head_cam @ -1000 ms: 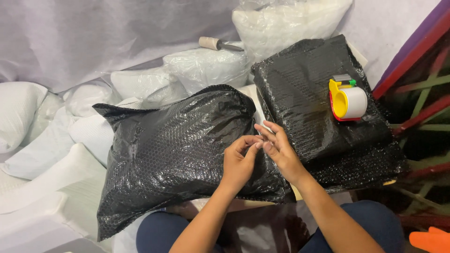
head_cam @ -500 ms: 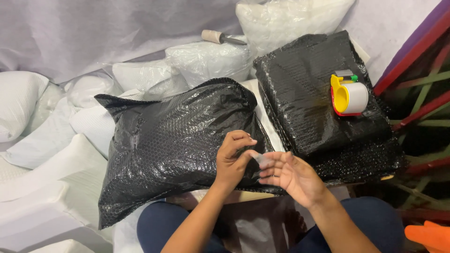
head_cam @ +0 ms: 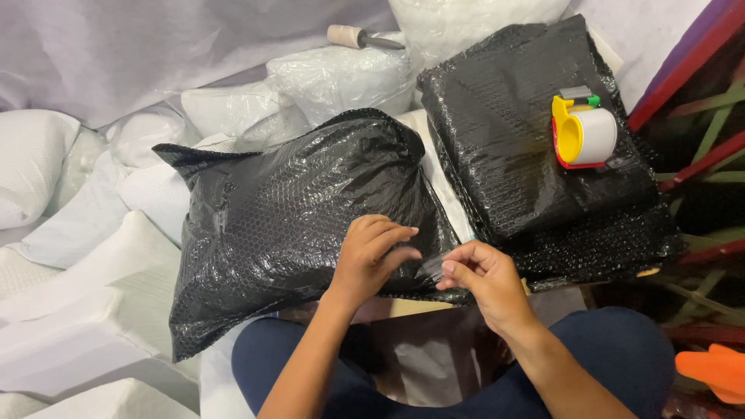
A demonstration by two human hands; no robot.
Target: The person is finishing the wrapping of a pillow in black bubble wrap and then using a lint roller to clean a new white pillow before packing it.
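Observation:
A stuffed package wrapped in black bubble wrap lies across my lap. My left hand rests on its near right corner, fingers spread flat on the wrap. My right hand pinches one end of a short strip of clear tape that stretches toward my left fingertips at the package's edge. A second black-wrapped package lies to the right, with a yellow and red tape dispenser holding a white roll on top of it.
White pillows in clear plastic are piled behind and to the left. A small wooden-handled tool lies on the far pillows. A red and green frame stands at the right. An orange object sits at the lower right.
Both hands have dropped from above the package to its near right corner. The clear tape strip came free between them and now lies stretched low against the wrap's edge.

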